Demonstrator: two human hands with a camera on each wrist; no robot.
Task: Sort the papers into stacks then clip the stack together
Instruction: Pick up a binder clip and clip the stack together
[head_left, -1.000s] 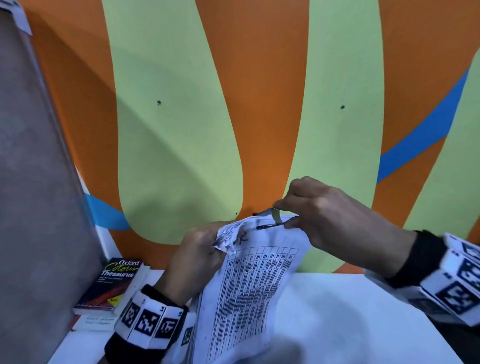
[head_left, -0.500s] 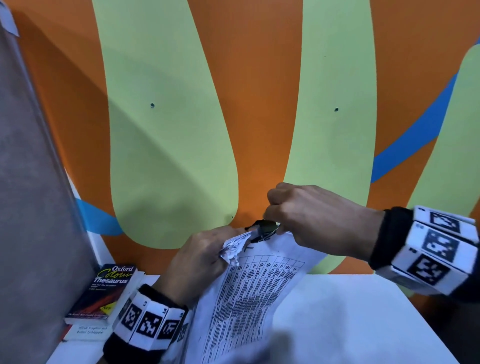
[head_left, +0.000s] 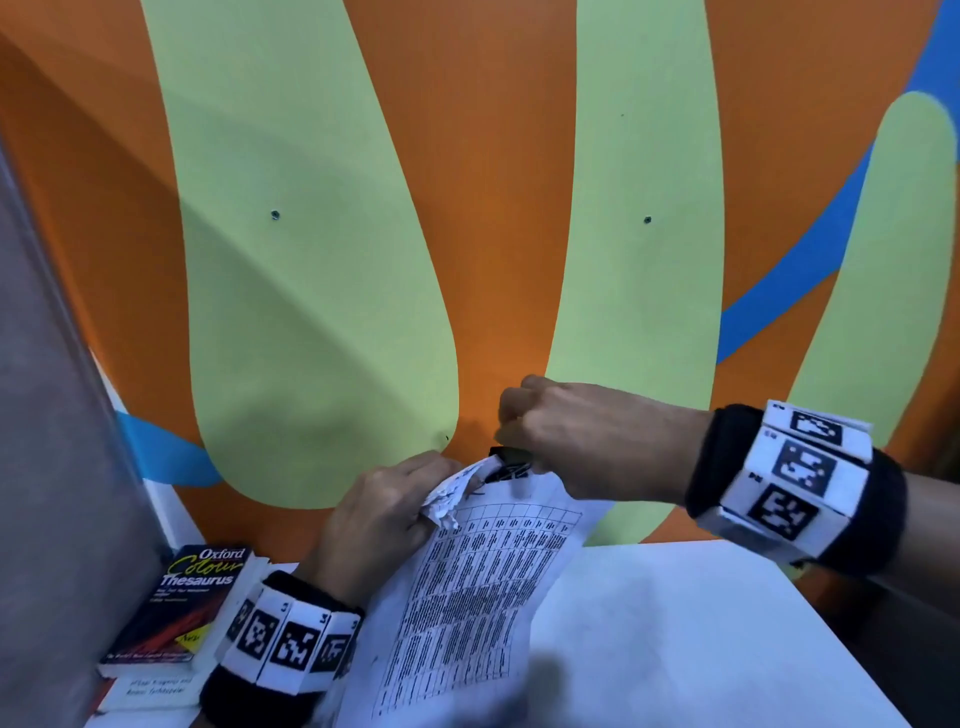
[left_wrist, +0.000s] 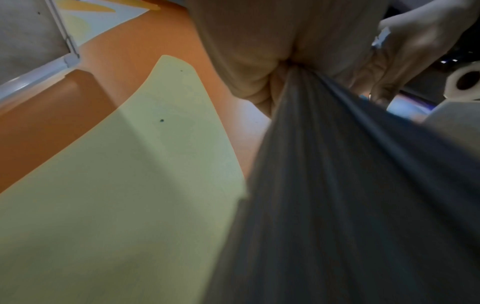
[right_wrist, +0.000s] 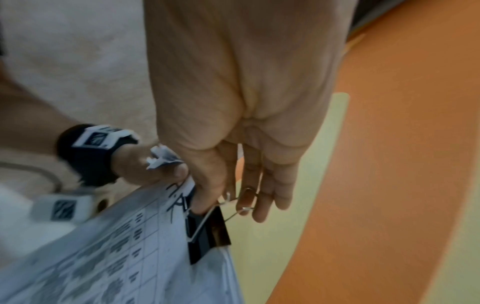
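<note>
Left hand (head_left: 384, 514) gripping crumpled corner of white printed paper stack (head_left: 467, 597); right hand (right_wrist: 233, 144), at two o'clock, pinching wire handles of black metal binder clip (right_wrist: 207, 232).

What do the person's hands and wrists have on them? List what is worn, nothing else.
Both hands are bare: left hand, right hand. Each wrist carries a black fabric cuff wrapped with a band of white blocks printed with black square codes: left band, right band.
</note>
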